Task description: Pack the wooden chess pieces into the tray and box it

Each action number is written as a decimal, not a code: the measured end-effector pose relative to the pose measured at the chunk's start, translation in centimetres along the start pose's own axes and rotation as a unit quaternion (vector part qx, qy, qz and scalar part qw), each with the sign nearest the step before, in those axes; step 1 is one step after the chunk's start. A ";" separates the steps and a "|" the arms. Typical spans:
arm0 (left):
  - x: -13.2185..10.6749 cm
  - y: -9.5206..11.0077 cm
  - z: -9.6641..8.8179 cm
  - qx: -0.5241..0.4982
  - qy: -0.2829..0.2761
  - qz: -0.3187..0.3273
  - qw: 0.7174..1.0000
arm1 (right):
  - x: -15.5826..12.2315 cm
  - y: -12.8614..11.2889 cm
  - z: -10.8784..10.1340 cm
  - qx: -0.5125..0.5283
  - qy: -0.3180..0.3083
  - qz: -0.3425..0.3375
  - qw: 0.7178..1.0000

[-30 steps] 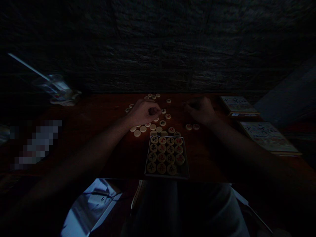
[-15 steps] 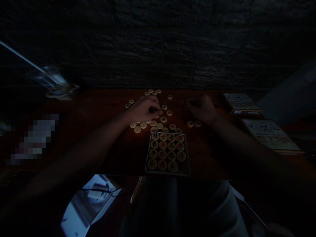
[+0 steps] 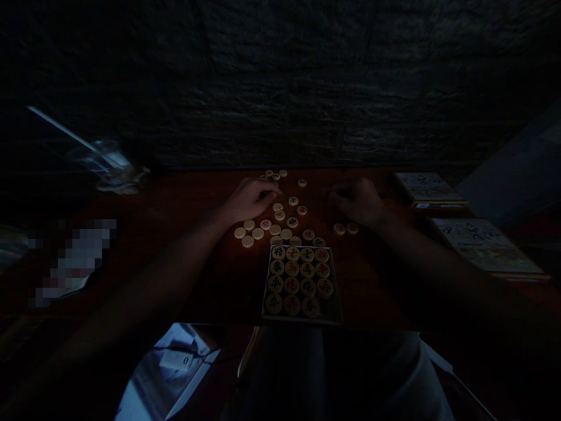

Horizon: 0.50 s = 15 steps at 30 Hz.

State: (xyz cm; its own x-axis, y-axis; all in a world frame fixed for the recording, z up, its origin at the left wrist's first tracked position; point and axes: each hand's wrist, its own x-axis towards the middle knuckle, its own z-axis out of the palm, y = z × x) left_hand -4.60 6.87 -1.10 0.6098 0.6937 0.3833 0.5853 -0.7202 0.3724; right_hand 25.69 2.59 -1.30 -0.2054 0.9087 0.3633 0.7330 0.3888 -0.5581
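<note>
Round wooden Chinese chess pieces (image 3: 292, 222) lie scattered on the dark reddish table, some showing red or black characters, others plain side up. My left hand (image 3: 250, 200) hovers at the left of these pieces, fingers curled and thumb close to the index fingertip; what they hold, if anything, is hidden. On the right, my right hand (image 3: 360, 200) is also curled, its fingertips lost in shadow. Just in front of it lie two red-marked pieces (image 3: 345, 228). A shallow square box (image 3: 335, 292) near the table edge holds rows of pieces, with a gap at its front right corner.
Two flat printed boxes (image 3: 486, 245) lie on the right side of the table. At the back left stands a clear cup (image 3: 114, 169) with a straw. A dark stone wall (image 3: 280, 88) rises behind the table. Below the edge, at left, is a pale box-like object (image 3: 175, 368).
My left hand has drawn back leftward, uncovering several pieces beneath it. My right hand stays nearly in place. The whole scene sits slightly lower in the view.
</note>
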 end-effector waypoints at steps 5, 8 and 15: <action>0.0 -0.1 -0.5 0.013 0.101 -0.034 0.994 | 0.1 0.0 -0.1 0.000 0.018 0.004 1.000; 0.0 0.1 -0.3 0.000 0.076 -0.026 0.997 | 0.1 0.1 -0.2 -0.008 0.023 -0.002 1.000; 0.0 2.2 0.5 -0.054 -0.016 0.011 0.998 | 0.0 -0.1 -0.1 -0.008 0.011 0.003 1.000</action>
State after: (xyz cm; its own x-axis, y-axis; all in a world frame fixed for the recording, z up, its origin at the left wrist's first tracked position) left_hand -3.06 5.30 -0.68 0.6395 0.6763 0.3656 0.5117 -0.7294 0.4541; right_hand 25.69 2.52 -1.23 -0.1872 0.9074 0.3764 0.7444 0.3810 -0.5483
